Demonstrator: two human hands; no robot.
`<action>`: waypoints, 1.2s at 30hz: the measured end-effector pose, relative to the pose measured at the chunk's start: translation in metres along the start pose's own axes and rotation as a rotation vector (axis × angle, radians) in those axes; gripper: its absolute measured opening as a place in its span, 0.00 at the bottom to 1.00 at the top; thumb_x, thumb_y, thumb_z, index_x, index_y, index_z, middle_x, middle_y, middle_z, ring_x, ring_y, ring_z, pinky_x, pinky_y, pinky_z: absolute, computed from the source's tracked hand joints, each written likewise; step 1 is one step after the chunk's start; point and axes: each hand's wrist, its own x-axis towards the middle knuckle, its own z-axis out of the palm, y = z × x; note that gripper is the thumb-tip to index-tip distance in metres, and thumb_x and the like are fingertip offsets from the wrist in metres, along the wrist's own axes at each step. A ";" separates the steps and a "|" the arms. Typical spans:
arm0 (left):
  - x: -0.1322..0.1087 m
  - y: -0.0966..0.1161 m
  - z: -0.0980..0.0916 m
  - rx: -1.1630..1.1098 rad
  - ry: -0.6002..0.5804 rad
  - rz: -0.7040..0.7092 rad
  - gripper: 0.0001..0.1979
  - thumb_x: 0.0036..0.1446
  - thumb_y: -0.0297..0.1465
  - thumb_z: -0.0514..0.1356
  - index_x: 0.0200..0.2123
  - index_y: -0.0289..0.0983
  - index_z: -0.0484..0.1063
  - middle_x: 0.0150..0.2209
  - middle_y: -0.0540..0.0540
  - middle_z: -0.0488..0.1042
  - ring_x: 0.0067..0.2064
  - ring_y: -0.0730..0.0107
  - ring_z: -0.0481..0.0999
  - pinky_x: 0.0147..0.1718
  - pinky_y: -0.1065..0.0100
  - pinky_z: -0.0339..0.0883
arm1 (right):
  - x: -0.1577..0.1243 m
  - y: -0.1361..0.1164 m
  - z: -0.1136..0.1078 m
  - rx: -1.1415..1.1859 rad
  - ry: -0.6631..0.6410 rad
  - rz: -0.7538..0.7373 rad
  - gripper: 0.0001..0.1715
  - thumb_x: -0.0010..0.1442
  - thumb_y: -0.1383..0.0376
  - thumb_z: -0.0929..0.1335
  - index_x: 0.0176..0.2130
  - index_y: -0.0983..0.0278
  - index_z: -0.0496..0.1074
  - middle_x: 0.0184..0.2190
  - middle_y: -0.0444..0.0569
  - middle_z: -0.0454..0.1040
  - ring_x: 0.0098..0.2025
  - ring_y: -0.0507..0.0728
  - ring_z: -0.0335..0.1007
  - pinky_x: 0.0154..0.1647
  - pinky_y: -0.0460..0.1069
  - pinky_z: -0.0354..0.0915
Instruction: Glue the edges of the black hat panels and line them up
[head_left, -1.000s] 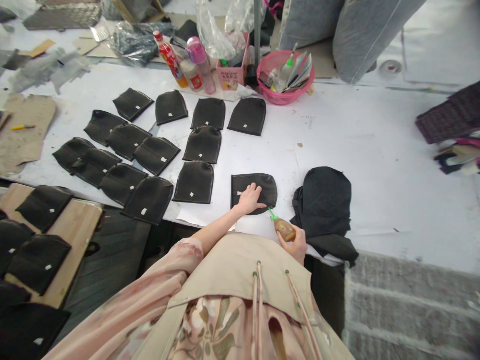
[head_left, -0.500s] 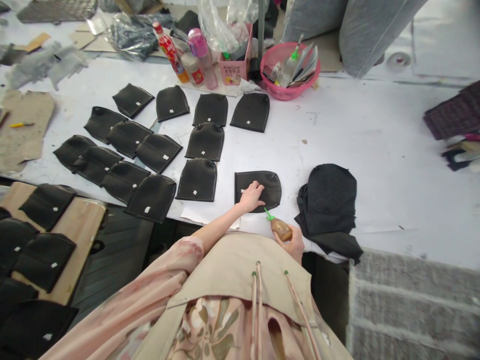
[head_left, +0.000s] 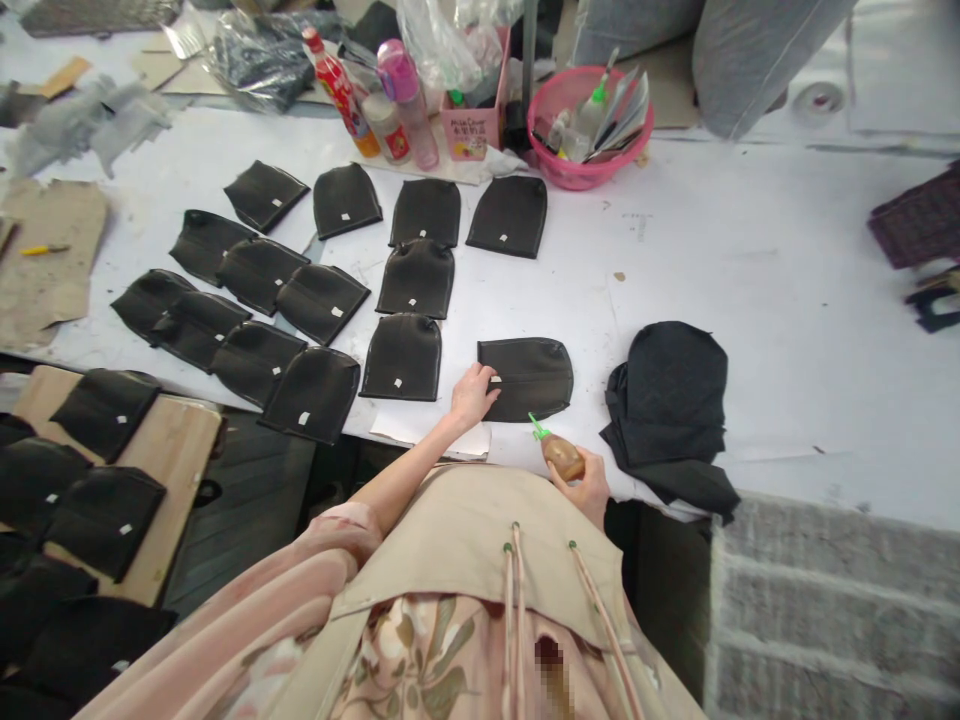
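A black rounded panel [head_left: 529, 375] with a small white tag lies flat on the white table in front of me. My left hand [head_left: 474, 395] has its fingers and thumb closed on the panel's left edge, beside the tag. In my right hand [head_left: 589, 485] is a squeeze bottle [head_left: 562, 455] with brown contents and a green nozzle. The nozzle tip points up and left, at the panel's lower edge; whether it touches cannot be made out. Right of the bottle sits a pile of black fabric pieces [head_left: 675, 390].
Several finished-looking black panels [head_left: 401, 355] lie in rows to the left, others on a wooden board [head_left: 191, 440] at lower left. Along the back stand a red-labelled bottle [head_left: 337, 90], a pink box [head_left: 466, 135] and a pink basin [head_left: 589, 175]. Grey rolls [head_left: 750, 60] stand behind.
My left hand has slid left from the middle of the panel to its left edge. My right hand keeps the bottle in nearly the same place. The whole view has shifted slightly.
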 end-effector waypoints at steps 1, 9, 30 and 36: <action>-0.002 -0.005 -0.001 0.002 0.015 -0.064 0.13 0.58 0.32 0.61 0.47 0.39 0.66 0.46 0.45 0.70 0.44 0.67 0.73 0.41 0.68 0.66 | 0.000 -0.001 0.001 0.006 -0.006 0.000 0.25 0.54 0.56 0.71 0.47 0.65 0.67 0.38 0.50 0.70 0.40 0.59 0.70 0.39 0.52 0.69; -0.005 -0.029 0.010 -0.096 -0.102 -0.333 0.11 0.59 0.40 0.60 0.39 0.40 0.66 0.31 0.50 0.76 0.35 0.67 0.75 0.31 0.70 0.59 | -0.001 -0.008 0.010 -0.001 -0.050 -0.029 0.24 0.55 0.56 0.71 0.47 0.66 0.67 0.37 0.50 0.70 0.39 0.58 0.70 0.40 0.52 0.69; 0.000 -0.032 0.009 -0.085 -0.163 -0.283 0.08 0.59 0.38 0.59 0.35 0.40 0.70 0.32 0.49 0.76 0.34 0.67 0.74 0.33 0.69 0.61 | -0.001 -0.021 0.035 0.069 -0.140 -0.117 0.27 0.53 0.55 0.72 0.48 0.66 0.69 0.37 0.50 0.71 0.38 0.57 0.70 0.37 0.50 0.69; 0.001 -0.036 0.014 -0.085 -0.154 -0.279 0.08 0.59 0.39 0.60 0.36 0.41 0.70 0.32 0.49 0.76 0.36 0.67 0.75 0.35 0.69 0.62 | 0.001 -0.022 0.044 0.076 -0.197 -0.140 0.26 0.53 0.55 0.72 0.48 0.66 0.69 0.37 0.50 0.71 0.39 0.57 0.70 0.38 0.51 0.68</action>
